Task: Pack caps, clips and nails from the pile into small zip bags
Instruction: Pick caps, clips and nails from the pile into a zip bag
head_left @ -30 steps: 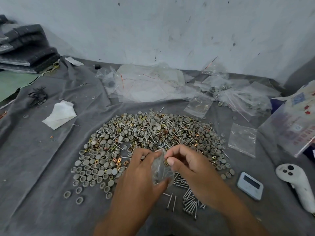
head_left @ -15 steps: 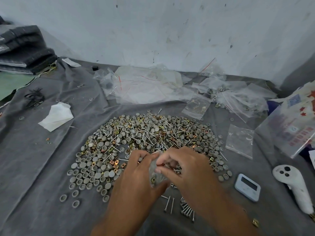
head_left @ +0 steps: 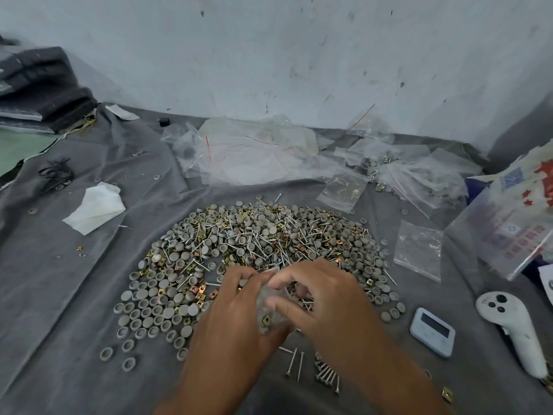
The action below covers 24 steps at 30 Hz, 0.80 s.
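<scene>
A wide pile [head_left: 257,244] of grey caps, brass clips and nails lies on the grey cloth. At its near edge both hands hold one small clear zip bag [head_left: 269,310] with a brass clip showing inside. My left hand [head_left: 236,319] grips the bag from the left and below. My right hand [head_left: 320,298] pinches the bag's top and right side with fingers and thumb. A small group of loose nails [head_left: 326,371] lies just below the hands. Most of the bag is hidden by my fingers.
Empty and filled zip bags [head_left: 257,154] lie heaped along the wall, and one empty bag [head_left: 419,253] lies at the right. A white timer [head_left: 432,330] and a white controller [head_left: 514,327] sit at the right, a tissue [head_left: 95,208] at the left.
Both hands have lowered the bag toward the pile's near edge and closed in around it. The right fingers now curl over the bag's top.
</scene>
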Available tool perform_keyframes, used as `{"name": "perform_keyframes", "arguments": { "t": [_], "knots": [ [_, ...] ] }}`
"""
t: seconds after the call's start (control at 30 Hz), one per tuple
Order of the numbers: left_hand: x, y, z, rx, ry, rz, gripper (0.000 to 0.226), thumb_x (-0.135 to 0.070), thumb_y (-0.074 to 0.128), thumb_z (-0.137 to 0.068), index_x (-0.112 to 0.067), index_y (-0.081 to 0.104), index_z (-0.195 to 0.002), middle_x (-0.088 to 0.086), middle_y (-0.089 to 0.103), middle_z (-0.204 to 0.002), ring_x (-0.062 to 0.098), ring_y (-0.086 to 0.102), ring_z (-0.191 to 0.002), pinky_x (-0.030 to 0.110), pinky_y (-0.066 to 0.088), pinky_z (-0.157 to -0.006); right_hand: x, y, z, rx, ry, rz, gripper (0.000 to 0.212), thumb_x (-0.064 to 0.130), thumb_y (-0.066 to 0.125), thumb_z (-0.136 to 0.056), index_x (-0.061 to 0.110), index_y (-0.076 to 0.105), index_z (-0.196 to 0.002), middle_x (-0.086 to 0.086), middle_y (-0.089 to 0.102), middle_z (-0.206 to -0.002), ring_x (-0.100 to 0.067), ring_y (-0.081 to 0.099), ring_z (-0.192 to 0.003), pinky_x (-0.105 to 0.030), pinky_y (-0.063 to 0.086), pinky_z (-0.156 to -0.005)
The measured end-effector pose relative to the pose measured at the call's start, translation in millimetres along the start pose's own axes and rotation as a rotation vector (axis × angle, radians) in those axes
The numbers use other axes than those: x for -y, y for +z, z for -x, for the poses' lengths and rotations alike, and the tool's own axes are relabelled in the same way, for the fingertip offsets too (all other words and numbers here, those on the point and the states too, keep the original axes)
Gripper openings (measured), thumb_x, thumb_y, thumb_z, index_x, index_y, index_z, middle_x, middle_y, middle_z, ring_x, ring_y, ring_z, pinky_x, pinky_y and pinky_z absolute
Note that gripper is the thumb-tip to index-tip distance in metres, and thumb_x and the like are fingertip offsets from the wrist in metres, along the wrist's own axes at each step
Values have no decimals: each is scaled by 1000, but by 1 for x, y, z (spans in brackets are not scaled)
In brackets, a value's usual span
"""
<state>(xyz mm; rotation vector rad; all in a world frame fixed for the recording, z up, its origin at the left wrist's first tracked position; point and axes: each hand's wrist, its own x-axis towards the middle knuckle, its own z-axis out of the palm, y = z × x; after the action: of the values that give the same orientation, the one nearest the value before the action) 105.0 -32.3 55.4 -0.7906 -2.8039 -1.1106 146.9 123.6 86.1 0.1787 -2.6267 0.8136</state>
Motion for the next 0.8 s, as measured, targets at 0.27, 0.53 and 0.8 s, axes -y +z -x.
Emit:
{"name": "perform_keyframes", "arguments": {
  "t": [0.27, 0.53, 0.8],
  "knots": [
    [-4, -4, 4, 24, -33, -34, 77, -63, 72, -69, -45, 42, -137, -33, 23, -117, -17, 44, -91, 18, 50, -83, -64, 7, -19, -8, 321, 44, 8, 36, 59, -98, 34, 65, -101, 22, 63, -92, 7, 58, -79, -12, 41, -66],
    [-2, -6, 5, 11, -24, -62, 77, -67, 67, -67, -46, 42, -137, -34, 21, -115, -22, 39, -90, 15, 49, -78, -133, 8, -27, 132, 587, 139, 16, 22, 67, -95, 26, 67, -110, 9, 70, -105, -5, 61, -87, -24, 46, -73],
    [-3, -6, 6, 15, -27, -48, 77, -63, 70, -69, -44, 42, -138, -36, 19, -112, -22, 38, -87, 8, 41, -75, -120, 27, -36, 289, 558, 227, 11, 32, 71, -90, 34, 70, -101, 15, 68, -97, -7, 63, -85, -35, 56, -80]
  ]
}}
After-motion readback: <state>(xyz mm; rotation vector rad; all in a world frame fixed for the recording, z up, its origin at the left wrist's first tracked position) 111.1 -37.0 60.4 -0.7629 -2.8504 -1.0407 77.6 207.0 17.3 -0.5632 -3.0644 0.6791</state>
